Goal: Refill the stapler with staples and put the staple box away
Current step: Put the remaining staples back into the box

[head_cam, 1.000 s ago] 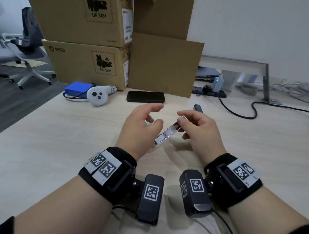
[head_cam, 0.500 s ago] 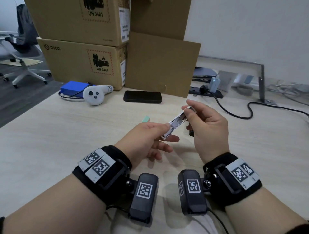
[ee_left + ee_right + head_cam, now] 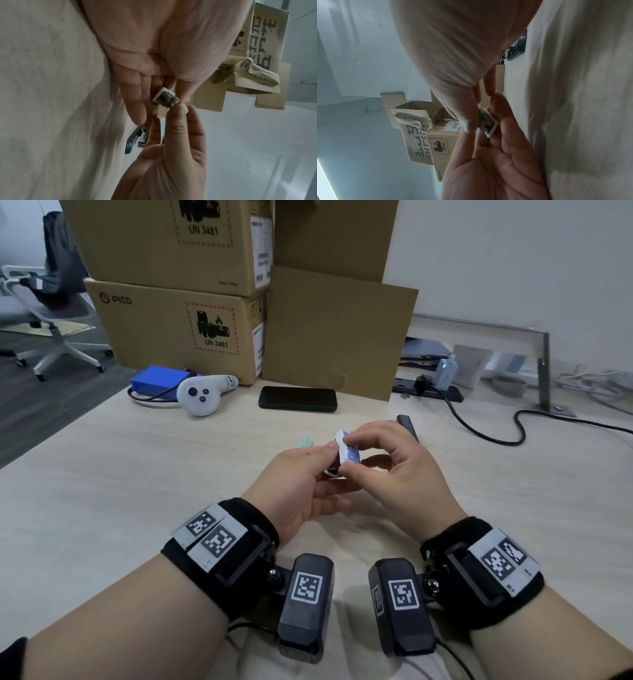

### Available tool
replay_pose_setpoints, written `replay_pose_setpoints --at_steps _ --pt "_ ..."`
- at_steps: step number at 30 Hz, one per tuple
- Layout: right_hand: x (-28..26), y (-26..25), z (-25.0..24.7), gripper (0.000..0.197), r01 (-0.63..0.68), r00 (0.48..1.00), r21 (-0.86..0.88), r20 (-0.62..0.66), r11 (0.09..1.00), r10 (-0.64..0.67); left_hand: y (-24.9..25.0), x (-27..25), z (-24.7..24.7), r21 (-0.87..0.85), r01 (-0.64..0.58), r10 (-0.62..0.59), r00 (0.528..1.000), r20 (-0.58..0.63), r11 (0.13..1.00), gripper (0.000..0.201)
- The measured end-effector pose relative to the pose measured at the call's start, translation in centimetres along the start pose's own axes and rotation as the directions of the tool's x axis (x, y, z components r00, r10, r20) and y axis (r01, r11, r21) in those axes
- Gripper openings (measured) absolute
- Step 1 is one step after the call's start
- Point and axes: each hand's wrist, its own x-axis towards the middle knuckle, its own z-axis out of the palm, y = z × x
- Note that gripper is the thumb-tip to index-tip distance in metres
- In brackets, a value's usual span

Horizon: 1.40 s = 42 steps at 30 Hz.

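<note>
A small white staple box [image 3: 346, 455] with blue print is held above the table by both hands. My left hand [image 3: 327, 463] grips its lower end, thumb on top. My right hand [image 3: 356, 457] pinches its upper part between index finger and thumb. In the left wrist view the staple box [image 3: 164, 99] shows an open end with metal staples inside, and the right fingertips [image 3: 176, 109] pinch there. The right wrist view shows the same staple box [image 3: 488, 125] between both hands. The dark stapler [image 3: 407, 428] lies on the table behind the right hand, and the left wrist view shows the stapler [image 3: 135, 139] lying open.
A small green piece [image 3: 306, 442] lies on the table just beyond the hands. Farther back are a black phone [image 3: 297, 399], a white controller [image 3: 202, 396], a blue pack [image 3: 159, 378], stacked cardboard boxes [image 3: 178, 333] and a black cable [image 3: 486, 433] on the right.
The left hand has closed on the box's lower end, which only the right hand held a second ago. The box turned from a low slant to nearly upright, and the hands drew together.
</note>
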Motion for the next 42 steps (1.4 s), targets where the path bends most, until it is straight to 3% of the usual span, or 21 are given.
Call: replay_pose_setpoints --at_steps 6,11,16,26,29,31,33,36,39,42 --pt "-0.1 0.1 0.0 0.03 -0.04 0.999 -0.088 0.026 0.995 0.043 -0.4 0.0 0.0 0.084 -0.004 -0.007 0.991 0.132 0.996 0.026" --pt "0.0 0.3 0.1 0.028 0.0 0.999 -0.072 0.039 0.997 0.003 -0.4 0.0 0.1 0.092 -0.013 0.005 0.996 0.092 0.996 0.014" --pt "0.0 0.2 0.1 0.03 -0.014 0.999 -0.018 0.046 1.0 0.015 -0.3 0.0 0.1 0.038 -0.017 0.014 0.997 0.082 0.999 0.023" --pt "-0.3 0.3 0.3 0.038 -0.062 0.995 -0.057 0.078 0.996 0.066 -0.6 0.3 0.0 0.038 -0.026 0.023 0.997 0.076 0.999 0.021" --pt "-0.3 0.0 0.3 0.036 -0.132 0.987 -0.029 0.084 0.991 0.134 -0.4 0.1 0.2 0.06 0.006 -0.014 0.992 0.122 0.998 0.037" --pt "-0.4 0.0 0.1 0.033 -0.135 0.989 -0.084 0.05 0.987 0.139 -0.1 -0.1 0.3 0.083 0.057 -0.063 0.996 0.068 0.995 0.047" --pt "-0.2 0.2 -0.4 0.032 -0.152 0.988 -0.129 -0.005 0.98 0.153 0.2 -0.2 0.3 0.211 0.04 -0.03 0.998 -0.049 0.977 0.042" --pt "0.0 0.6 -1.3 0.032 -0.226 0.974 -0.234 -0.024 0.946 0.226 0.6 -0.1 -0.3 0.416 -0.088 0.195 0.955 -0.222 0.905 0.028" --pt "0.1 0.7 -1.6 0.032 -0.285 0.948 -0.351 0.035 0.892 0.317 1.4 0.1 -1.1 0.458 -0.207 0.391 0.849 -0.355 0.865 0.019" --pt "0.1 0.6 -1.6 0.031 -0.279 0.936 -0.427 0.078 0.86 0.342 1.8 0.3 -1.8 0.559 -0.219 0.486 0.782 -0.389 0.8 0.01"
